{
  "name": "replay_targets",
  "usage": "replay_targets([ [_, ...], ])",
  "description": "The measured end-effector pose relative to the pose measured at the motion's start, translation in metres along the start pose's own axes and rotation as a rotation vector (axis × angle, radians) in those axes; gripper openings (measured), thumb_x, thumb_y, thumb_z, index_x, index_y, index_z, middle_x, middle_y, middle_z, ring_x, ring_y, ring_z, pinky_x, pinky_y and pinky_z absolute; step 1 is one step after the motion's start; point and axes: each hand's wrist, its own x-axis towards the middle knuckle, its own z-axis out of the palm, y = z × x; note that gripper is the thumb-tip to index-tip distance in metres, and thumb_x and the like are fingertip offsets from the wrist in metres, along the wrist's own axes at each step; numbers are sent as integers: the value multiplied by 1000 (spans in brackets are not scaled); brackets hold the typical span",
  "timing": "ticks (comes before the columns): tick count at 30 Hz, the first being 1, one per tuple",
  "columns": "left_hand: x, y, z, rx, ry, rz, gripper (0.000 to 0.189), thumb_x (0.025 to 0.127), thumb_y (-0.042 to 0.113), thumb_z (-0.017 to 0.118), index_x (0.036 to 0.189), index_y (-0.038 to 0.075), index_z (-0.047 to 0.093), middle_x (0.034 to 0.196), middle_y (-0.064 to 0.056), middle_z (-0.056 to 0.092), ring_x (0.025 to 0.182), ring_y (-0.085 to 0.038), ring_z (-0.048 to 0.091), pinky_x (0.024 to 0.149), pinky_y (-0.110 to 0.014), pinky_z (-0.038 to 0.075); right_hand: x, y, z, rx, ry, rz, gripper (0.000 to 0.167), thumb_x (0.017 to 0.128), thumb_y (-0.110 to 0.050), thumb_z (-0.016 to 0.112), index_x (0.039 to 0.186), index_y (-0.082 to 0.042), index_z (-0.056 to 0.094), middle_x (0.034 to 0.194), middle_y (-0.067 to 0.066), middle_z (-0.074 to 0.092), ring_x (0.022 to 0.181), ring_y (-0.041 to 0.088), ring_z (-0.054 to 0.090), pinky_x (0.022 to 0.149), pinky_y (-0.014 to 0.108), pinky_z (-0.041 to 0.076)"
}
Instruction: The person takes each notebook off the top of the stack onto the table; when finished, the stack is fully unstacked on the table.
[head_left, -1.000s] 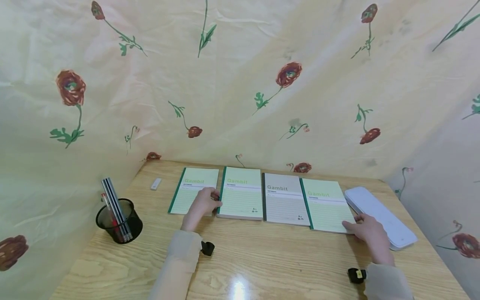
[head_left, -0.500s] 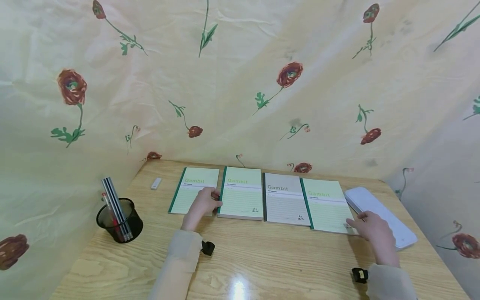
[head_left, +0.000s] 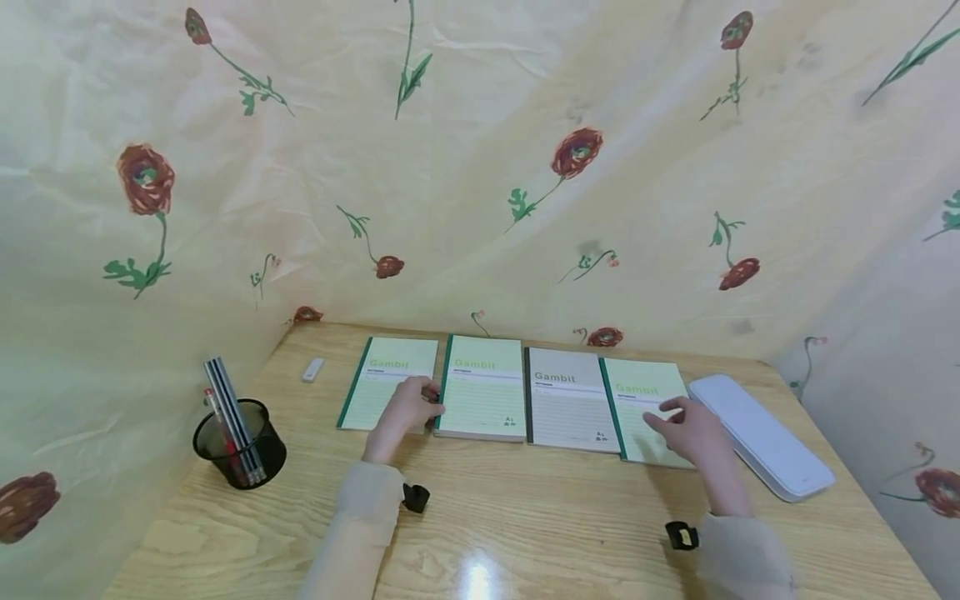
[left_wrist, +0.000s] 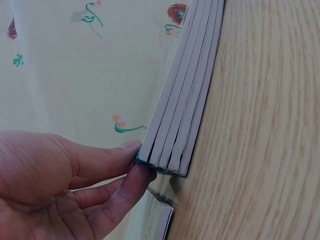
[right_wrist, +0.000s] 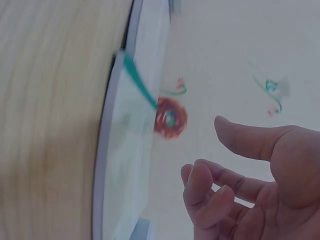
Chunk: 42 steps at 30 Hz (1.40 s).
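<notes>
Green-covered notebooks in a stack (head_left: 482, 387) lie second from the left on the table. My left hand (head_left: 408, 404) is at the stack's green spine, and in the left wrist view its thumb and a finger pinch the spine corner of the top notebook (left_wrist: 146, 156). Over the rightmost green notebook (head_left: 648, 408) hovers my right hand (head_left: 693, 432), holding nothing, thumb and fingers apart. The right wrist view shows this hand (right_wrist: 255, 185) in the air beside the notebook (right_wrist: 125, 150). A grey notebook (head_left: 570, 400) lies between the stack and the rightmost one.
Another green notebook (head_left: 390, 375) lies at the far left of the row, with a small white eraser-like block (head_left: 312, 370) beyond it. A black mesh cup (head_left: 266, 450) holding pencils and a red pen stands at left. At right rests a white case (head_left: 765, 437).
The right hand has let go of the rightmost notebook's lower right corner, lifted, and moved left over its cover. The left hand stays at the stack.
</notes>
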Motion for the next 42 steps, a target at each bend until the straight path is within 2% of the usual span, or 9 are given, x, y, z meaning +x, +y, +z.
replay_targets([
  [12,0,-1,0,-2,7,0,29,90,4,73,116,-3,65,107,-12,66,99,-25,63,85,-39,54,15,-56,47,167,-29,-104,52,97,-32,65,126,10,54,101,23,62,69,22,62,59,32,51],
  [24,2,-3,-1,-1,-1,-3,30,89,3,73,117,-3,65,107,-11,66,98,-25,63,82,-37,55,23,-98,99,321,-89,-62,44,96,-28,67,123,6,58,95,15,62,67,19,63,59,29,52],
  [33,2,-3,-2,1,-4,-15,31,90,4,73,118,-4,65,107,-12,67,98,-25,63,83,-37,55,23,-119,125,324,-116,-64,42,96,-27,67,121,6,60,89,12,62,66,19,60,57,27,49],
  [42,2,-3,-2,-5,-3,4,30,88,2,74,116,-5,66,105,-13,67,96,-25,64,81,-37,55,21,-129,133,250,-91,-106,48,93,-29,70,122,8,60,85,9,61,67,19,54,58,28,44],
])
